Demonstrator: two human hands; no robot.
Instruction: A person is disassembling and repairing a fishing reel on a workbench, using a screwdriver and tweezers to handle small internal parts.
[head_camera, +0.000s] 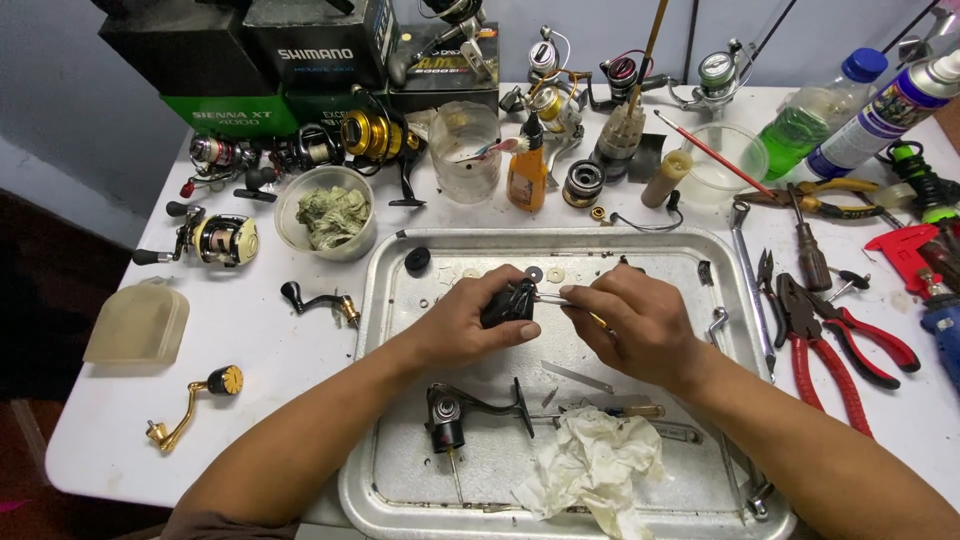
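Note:
Over a metal tray (390, 300), my left hand (465, 320) grips a small black reel part (508, 302). My right hand (640, 322) holds a thin metal tool (555, 299) with its tip against that black part. On the tray below my hands lie a black reel body with a shaft (446, 415), a crumpled white cloth (592, 465), a flat metal strip (577, 376) and small washers (545, 273).
Red-handled pliers (835, 345), cutters and wrenches lie right of the tray. Fishing reels (215, 238), a bowl of greenish rag (327, 212), loose gold handles (195, 405), bottles (527, 170), a spray can (885, 115) and boxes crowd the table's back and left.

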